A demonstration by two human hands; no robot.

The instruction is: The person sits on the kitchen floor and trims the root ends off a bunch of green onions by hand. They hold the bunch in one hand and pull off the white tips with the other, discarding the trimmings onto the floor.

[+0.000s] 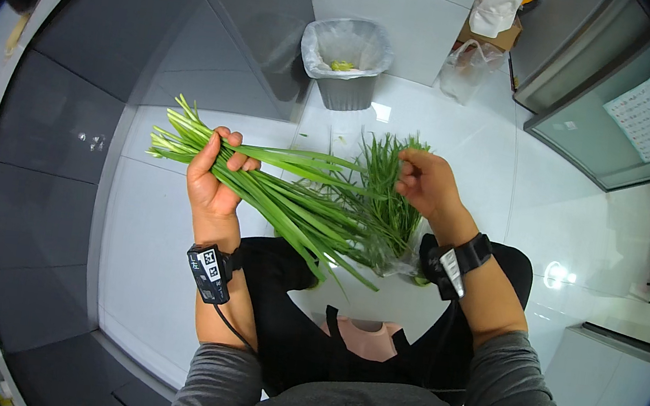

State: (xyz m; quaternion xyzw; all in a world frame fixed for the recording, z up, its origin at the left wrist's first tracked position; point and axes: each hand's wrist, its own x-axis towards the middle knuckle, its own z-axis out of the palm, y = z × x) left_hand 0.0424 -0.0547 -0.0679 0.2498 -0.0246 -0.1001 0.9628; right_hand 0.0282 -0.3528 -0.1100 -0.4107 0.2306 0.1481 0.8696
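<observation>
My left hand (218, 170) is closed around a bunch of flat-leaved green chives (294, 199), near its pale cut ends. The leaves stretch rightward, a few of them separated from the main bundle along its upper side. My right hand (429, 186) has its fingers curled above a heap of thin green leaves (388, 168) on the floor. Whether a leaf is pinched in those fingers is not visible. Under the heap, close to my knees, lies a clear plastic bag (400, 265), partly covered by the leaves.
A grey waste bin (346, 92) with a clear liner and yellowish scraps stands ahead, beside dark cabinets (216, 47). A plastic bag (468, 74) and a cardboard box (507, 36) are at the far right, near a glass door (605, 129). Small leaf bits lie on the tiled floor (155, 230).
</observation>
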